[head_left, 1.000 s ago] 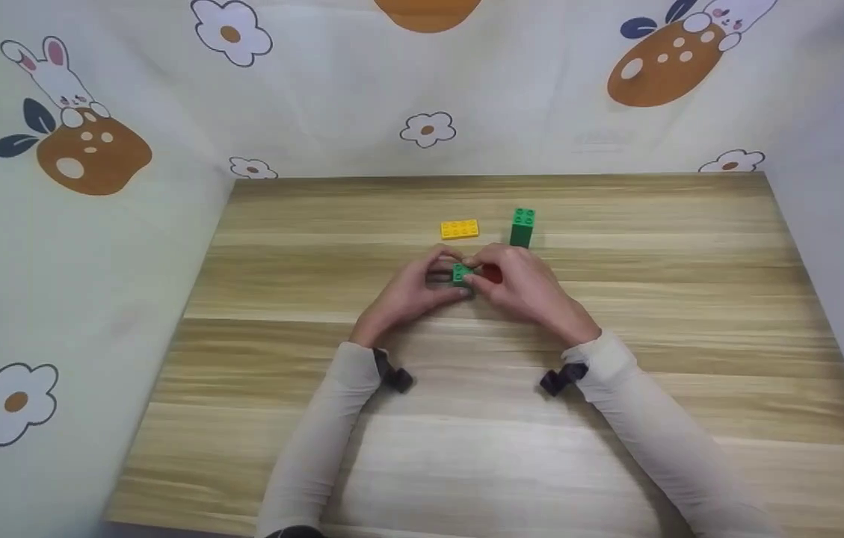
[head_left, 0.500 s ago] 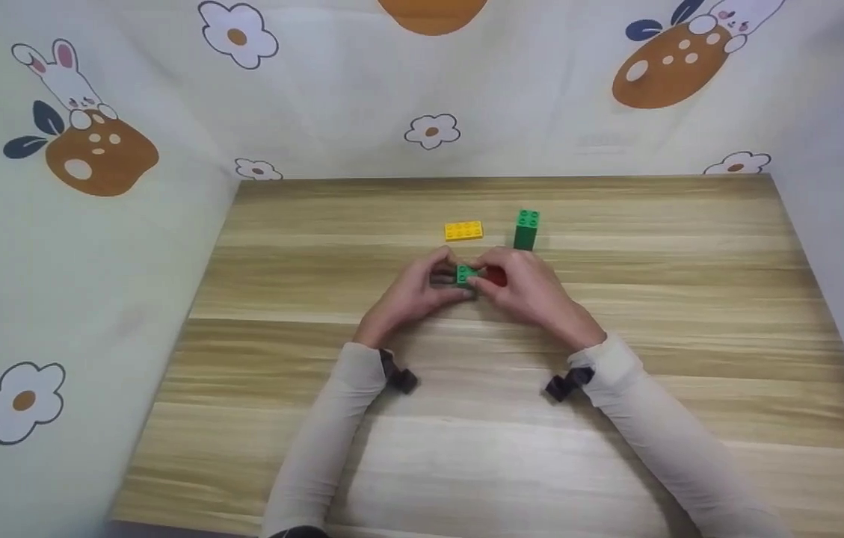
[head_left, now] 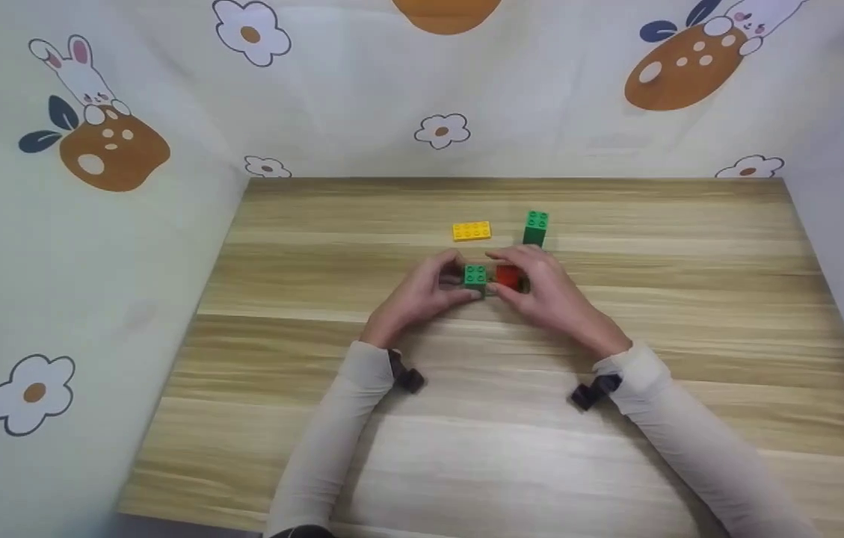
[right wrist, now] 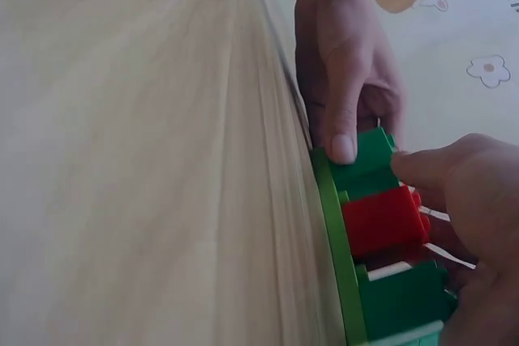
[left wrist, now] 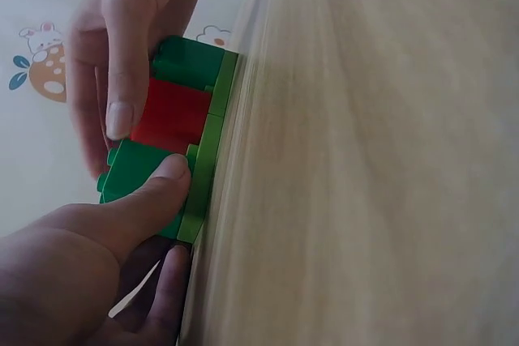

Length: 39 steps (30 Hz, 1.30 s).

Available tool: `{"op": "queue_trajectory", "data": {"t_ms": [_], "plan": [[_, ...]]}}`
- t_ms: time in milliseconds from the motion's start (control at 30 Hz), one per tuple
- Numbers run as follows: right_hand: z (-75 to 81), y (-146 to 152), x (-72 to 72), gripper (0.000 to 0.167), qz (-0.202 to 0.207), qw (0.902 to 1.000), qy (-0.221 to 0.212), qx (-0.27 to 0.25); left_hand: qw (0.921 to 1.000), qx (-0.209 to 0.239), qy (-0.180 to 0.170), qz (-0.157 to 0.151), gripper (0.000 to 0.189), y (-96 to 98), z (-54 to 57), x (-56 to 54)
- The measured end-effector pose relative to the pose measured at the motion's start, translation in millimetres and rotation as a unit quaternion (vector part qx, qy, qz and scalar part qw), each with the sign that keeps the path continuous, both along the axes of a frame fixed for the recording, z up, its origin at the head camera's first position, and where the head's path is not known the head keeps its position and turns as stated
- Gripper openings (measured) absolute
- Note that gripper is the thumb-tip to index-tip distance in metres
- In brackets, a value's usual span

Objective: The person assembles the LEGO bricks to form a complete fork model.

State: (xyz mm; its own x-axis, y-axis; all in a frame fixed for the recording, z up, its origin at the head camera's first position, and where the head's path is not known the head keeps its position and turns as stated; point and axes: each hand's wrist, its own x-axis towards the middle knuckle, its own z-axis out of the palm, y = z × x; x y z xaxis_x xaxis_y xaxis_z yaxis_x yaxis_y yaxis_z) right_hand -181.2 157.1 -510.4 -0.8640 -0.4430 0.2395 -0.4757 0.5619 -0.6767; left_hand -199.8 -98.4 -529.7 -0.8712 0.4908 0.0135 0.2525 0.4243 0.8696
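My left hand (head_left: 425, 290) grips a green toy brick (head_left: 475, 275), its thumb pressed against the brick's near side. That brick sits at the left end of a flat light-green strip (left wrist: 209, 160) lying on the table. Beside it on the same strip stand a red brick (right wrist: 388, 223) and, at the right end, another green brick (right wrist: 405, 301), with small gaps between them. My right hand (head_left: 552, 295) arches over the red brick, thumb and forefinger spread near the first green brick. Whether its thumb tip touches that brick, I cannot tell.
A flat yellow brick (head_left: 472, 231) lies on the wooden table (head_left: 481, 433) beyond the hands. Right of it, a tall green block (head_left: 536, 224) stands behind my right hand, partly hidden by it. Patterned cloth walls (head_left: 347, 97) border the table at the back and sides.
My right thumb and forefinger have come off the green brick and shifted right, uncovering its studs and the red brick. My left hand keeps its place around the green brick.
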Motion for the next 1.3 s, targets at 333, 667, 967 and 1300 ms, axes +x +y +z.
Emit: {"op": "queue_trajectory", "data": {"t_ms": [333, 667, 967, 1300], "plan": [[-4.5, 46, 2.1, 0.073, -0.002, 0.9930, -0.117, 0.015, 0.9997, -0.018, -0.017, 0.000, 0.035, 4.0, 5.7, 0.1], [-5.2, 62, -3.9, 0.050, -0.016, 0.9909, -0.130, 0.030, 0.9999, -0.006, -0.009, -0.011, 0.040, 4.5, 3.4, -1.7], [-5.6, 60, -4.8, 0.043, -0.023, 0.9891, -0.142, 0.031, 0.9943, 0.062, -0.067, -0.055, 0.053, -17.6, 1.0, -10.4], [-2.7, 59, -4.4, 0.038, -0.022, 0.9886, -0.146, 0.029, 0.9952, 0.011, 0.037, 0.089, 0.043, -13.3, 2.1, -30.6]]}}
